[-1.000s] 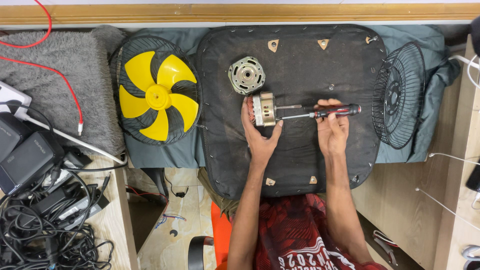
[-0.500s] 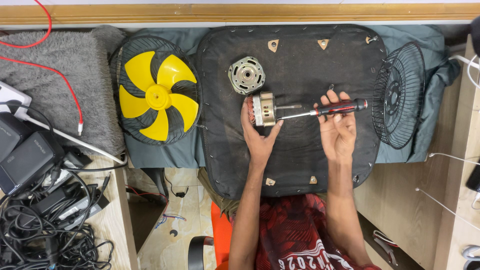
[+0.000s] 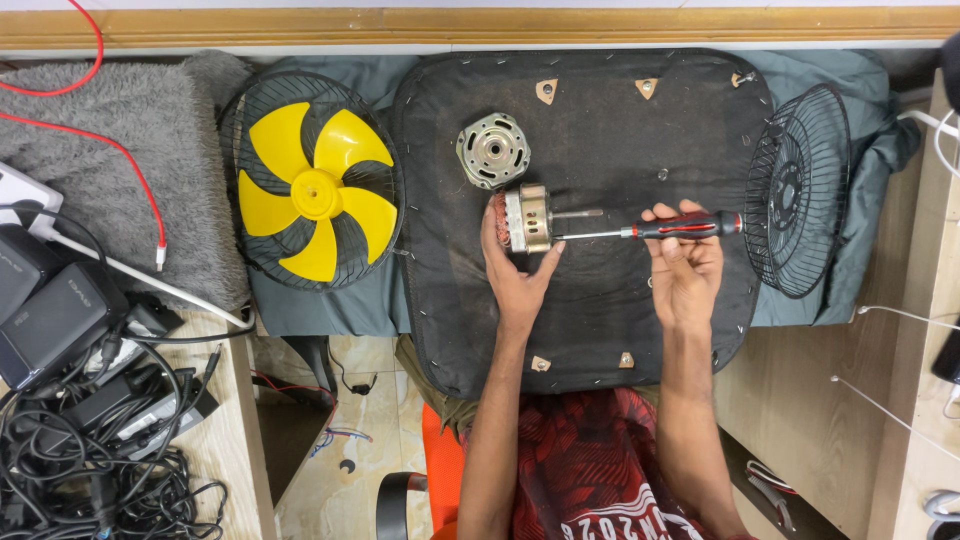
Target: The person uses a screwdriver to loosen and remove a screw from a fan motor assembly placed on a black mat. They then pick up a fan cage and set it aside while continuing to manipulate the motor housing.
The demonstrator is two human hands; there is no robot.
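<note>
Surface: black padded mat [image 3: 600,300], frame centre.
Left hand [image 3: 515,270]: clamped around fan motor [image 3: 525,218].
Right hand [image 3: 685,265]: closed on screwdriver [image 3: 660,229], tip at motor.
Risk: tip could slip, jabbing the left palm.
Nearby: motor cover [image 3: 492,150], yellow fan blade [image 3: 315,192].

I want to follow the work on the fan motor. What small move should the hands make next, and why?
Probably turn the screwdriver with the right hand while the left hand steadies the motor. The tip already appears to meet the motor's side beside its shaft, and the left hand cups the motor on the black pad.
</note>
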